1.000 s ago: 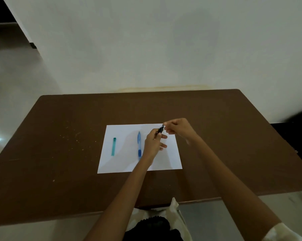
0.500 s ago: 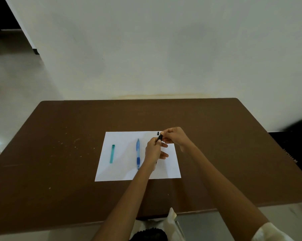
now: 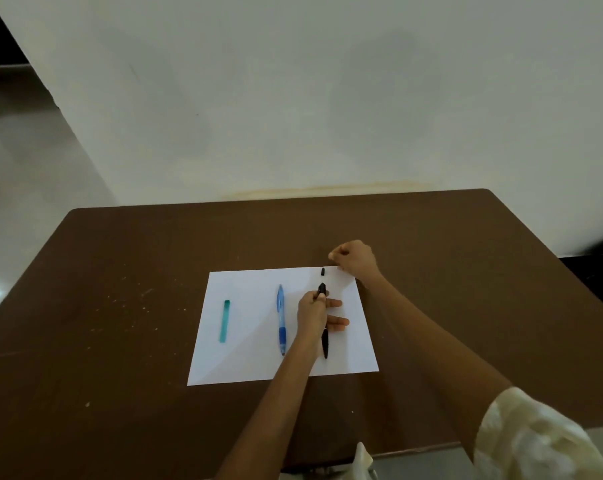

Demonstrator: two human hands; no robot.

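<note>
A white sheet of paper (image 3: 348, 355) lies in the middle of the brown table (image 3: 120, 341). My left hand (image 3: 312, 313) grips a black pen (image 3: 324, 342) that lies lengthwise on the sheet, its top end (image 3: 322, 289) sticking out beyond my fingers. A small black piece (image 3: 323, 271) sits on the paper just past that end. My right hand (image 3: 353, 259) hovers at the sheet's far right corner with its fingers curled and thumb against forefinger; nothing shows between them. A blue pen (image 3: 281, 320) lies left of my left hand, and a teal cap (image 3: 225, 321) further left.
A pale wall (image 3: 293, 98) rises directly behind the table's far edge. Light specks dot the tabletop on the left (image 3: 133, 296). A dark object (image 3: 601, 247) shows past the table's right edge. My light sleeve (image 3: 535, 441) is at the bottom right.
My right hand has left the black pen's top end and moved up and right to the paper's corner. My left hand has lowered the pen onto the sheet. The small black piece now lies on the paper.
</note>
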